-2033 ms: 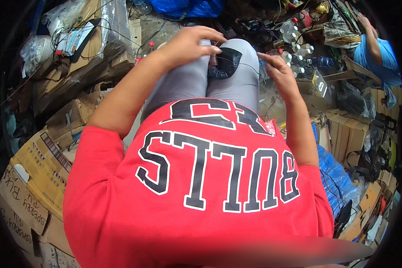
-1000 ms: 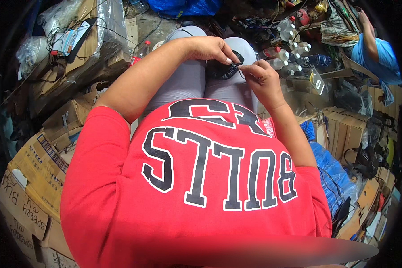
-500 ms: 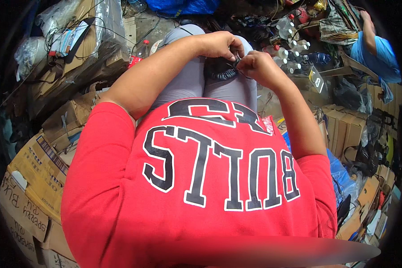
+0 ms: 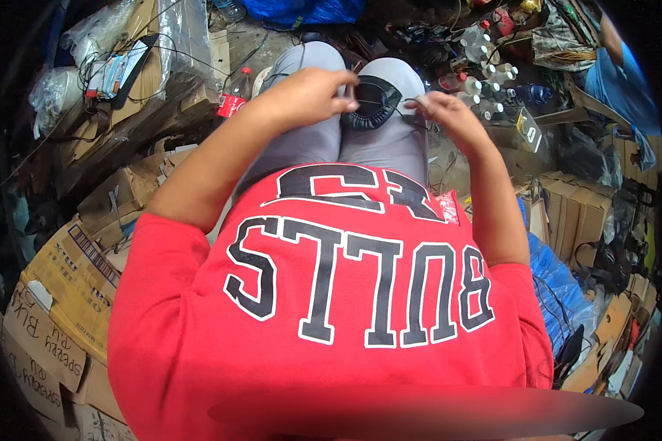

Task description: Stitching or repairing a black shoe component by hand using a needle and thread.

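Note:
A black piece with a gathered, ribbed rim around a round opening (image 4: 362,121) lies on my right thigh, just behind the knee. A thin dark cord (image 4: 396,101) runs across it between my two hands. At the piece's left side my left hand (image 4: 312,95) is curled, its fingertips pinched on the cord and smeared by motion. To the right of the piece, my right hand (image 4: 449,117) pinches the cord between thumb and fingers. Both hands are raised a little apart from the piece. What exactly the piece is, I cannot tell.
A soda bottle with a red cap (image 4: 235,92) stands left of my knees. Several plastic bottles (image 4: 485,92) sit at the right. Cardboard (image 4: 59,287) is piled on the left, more boxes (image 4: 577,213) on the right. Another person's blue clothing (image 4: 625,95) shows at far right.
My hands were close together over the black piece. They have moved apart, left hand leftward and right hand rightward, uncovering the piece, with the cord drawn out between them.

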Demonstrator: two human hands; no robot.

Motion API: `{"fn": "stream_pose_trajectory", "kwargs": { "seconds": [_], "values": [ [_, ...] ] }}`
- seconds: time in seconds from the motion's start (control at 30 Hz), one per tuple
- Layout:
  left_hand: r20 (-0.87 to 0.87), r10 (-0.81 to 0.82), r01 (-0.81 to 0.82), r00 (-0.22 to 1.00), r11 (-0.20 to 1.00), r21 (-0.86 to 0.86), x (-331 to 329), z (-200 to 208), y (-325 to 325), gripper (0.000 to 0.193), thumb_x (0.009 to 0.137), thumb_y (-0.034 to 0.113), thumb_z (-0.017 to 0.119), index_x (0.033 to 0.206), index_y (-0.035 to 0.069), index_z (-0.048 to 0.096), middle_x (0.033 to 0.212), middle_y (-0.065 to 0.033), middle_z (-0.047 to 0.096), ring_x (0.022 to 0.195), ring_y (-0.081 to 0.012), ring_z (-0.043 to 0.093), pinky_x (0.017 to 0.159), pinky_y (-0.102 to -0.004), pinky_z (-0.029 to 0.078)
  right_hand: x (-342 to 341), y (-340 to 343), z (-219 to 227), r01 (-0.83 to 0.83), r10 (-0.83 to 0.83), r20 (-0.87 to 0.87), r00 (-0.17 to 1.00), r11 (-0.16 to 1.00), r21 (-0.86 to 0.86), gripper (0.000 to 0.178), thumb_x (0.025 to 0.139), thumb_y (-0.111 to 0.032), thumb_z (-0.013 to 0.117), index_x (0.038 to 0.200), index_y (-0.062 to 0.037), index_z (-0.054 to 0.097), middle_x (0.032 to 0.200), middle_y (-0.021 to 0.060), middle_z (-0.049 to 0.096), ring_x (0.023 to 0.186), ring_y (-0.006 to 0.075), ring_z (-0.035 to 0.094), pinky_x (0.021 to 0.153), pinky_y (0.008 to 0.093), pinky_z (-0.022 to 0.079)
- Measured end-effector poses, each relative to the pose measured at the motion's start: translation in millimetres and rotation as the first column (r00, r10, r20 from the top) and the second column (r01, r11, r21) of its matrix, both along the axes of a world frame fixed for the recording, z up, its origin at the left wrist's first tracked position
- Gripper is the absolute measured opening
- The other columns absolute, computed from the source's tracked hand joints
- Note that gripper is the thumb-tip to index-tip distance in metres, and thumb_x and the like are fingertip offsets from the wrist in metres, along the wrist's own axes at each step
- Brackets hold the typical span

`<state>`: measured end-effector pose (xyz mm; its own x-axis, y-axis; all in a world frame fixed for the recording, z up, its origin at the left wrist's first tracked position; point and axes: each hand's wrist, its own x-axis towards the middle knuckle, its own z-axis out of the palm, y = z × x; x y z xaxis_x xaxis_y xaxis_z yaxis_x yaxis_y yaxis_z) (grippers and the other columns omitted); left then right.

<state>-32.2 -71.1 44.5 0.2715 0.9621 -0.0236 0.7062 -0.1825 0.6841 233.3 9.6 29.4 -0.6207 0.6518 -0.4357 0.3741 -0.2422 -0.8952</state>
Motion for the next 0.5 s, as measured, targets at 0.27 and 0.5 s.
{"fn": "stream_pose_trajectory", "kwargs": {
  "seconds": [0.27,0.5],
  "values": [
    [-0.129,0.282,-0.253,0.951,0.946,0.202,-60.8,4.8,1.8,0.016,0.082,0.015,0.060,0.090,0.002,0.065,0.086,-0.0116,0.065,0.078,-0.0212,0.061,0.072,-0.0316,0.047,-3.2,-1.4,-48.1,0.598,-0.576,-0.169,0.800,0.742,0.303,0.024,0.087,-0.025,0.058,0.081,-0.0019,0.061,0.076,0.0049,0.059,0.078,0.0146,0.054,0.065,0.0270,0.042],
    [0.929,0.345,0.118,-0.133,0.936,-0.331,19.6,0.9,19.8,0.030,0.096,0.029,0.042,0.080,0.009,0.056,0.072,-0.0012,0.052,0.062,-0.0135,0.047,0.066,-0.0283,0.041,-24.3,-7.5,-8.1,0.108,-0.789,-0.549,0.276,0.593,-0.798,0.043,0.095,-0.040,0.037,0.067,-0.0095,0.049,0.060,0.0020,0.044,0.056,0.0168,0.043,0.072,0.0356,0.040]
  ]
}}
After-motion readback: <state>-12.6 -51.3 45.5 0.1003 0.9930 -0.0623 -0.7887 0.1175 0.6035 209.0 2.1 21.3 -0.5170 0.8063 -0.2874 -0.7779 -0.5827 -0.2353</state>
